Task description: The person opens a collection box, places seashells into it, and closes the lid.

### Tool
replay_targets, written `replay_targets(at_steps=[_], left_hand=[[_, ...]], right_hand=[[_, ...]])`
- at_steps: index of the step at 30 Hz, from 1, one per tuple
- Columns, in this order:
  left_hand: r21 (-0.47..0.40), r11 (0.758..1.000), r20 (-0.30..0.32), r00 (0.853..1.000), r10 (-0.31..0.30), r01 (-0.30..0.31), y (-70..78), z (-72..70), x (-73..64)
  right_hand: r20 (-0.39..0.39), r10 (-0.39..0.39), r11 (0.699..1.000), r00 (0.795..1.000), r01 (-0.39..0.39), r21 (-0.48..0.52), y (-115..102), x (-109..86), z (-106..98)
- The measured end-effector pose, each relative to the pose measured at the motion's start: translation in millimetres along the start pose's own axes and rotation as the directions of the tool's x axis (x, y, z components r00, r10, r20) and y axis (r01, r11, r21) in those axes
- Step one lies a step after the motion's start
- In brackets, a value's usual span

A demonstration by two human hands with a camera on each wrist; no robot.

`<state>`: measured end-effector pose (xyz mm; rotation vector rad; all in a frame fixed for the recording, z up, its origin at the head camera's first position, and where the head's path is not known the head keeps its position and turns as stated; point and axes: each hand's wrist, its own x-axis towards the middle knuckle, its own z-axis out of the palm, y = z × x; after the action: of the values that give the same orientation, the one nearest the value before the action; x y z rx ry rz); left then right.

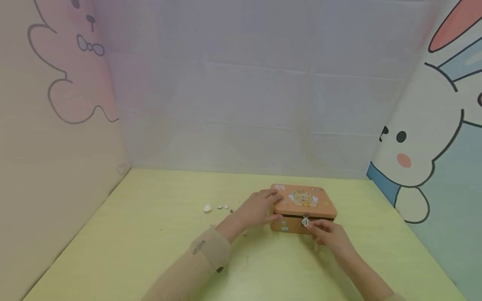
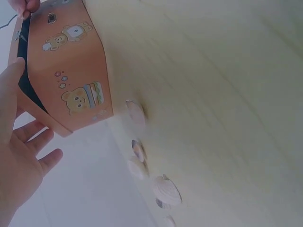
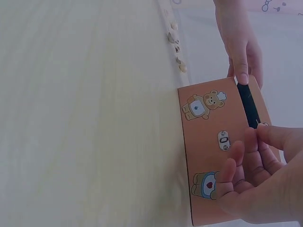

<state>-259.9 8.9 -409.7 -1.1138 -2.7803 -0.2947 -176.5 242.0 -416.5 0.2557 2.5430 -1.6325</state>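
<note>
Head view. An orange rectangular metal box with a hinged lid stands on the pale yellow desk at 4 o'clock, its lid slightly raised above a dark gap. The left hand, in a beige sleeve, reaches in from 7 o'clock and points towards 2; its fingers lie over the lid's left end, the thumb at the front edge, so that the grip holds the box by that corner. The right hand comes from 5 o'clock, fingers bent, its grip pinching the silver metal clasp at the front. One bear is printed on the lid. Four small pale seashells show at 9 o'clock from the box; others are partly hidden by the left forearm.

Left wrist view. The box lies at 10 o'clock, two bears visible on its front. The left thumb touches the edge of the gap; the fingers extend beyond the lid. Fingertips of the right hand appear at the upper left. Six seashells trail from the centre towards 6 o'clock.

Right wrist view. The box lies at 4 o'clock, with one oval silver lock plate between two bears. Right thumb and index finger meet at the lid's edge, the other fingers curled. The left hand descends from 1 o'clock. Seashells near 12 o'clock are too small to count surely.
</note>
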Motion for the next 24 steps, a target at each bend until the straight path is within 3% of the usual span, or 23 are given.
replay_targets(at_steps=[8,24], left_hand=[[-0.124,0.992,-0.046,0.999,-0.024,0.018,-0.3,-6.0,3.7],[-0.260,0.964,-0.132,0.987,-0.091,0.054,2.5,-16.7,13.3]], right_hand=[[-0.010,-0.046,0.999,0.999,0.046,0.017,-12,2.3,-7],[-0.018,-0.076,0.995,0.997,0.077,0.059,-31,10.6,-17]])
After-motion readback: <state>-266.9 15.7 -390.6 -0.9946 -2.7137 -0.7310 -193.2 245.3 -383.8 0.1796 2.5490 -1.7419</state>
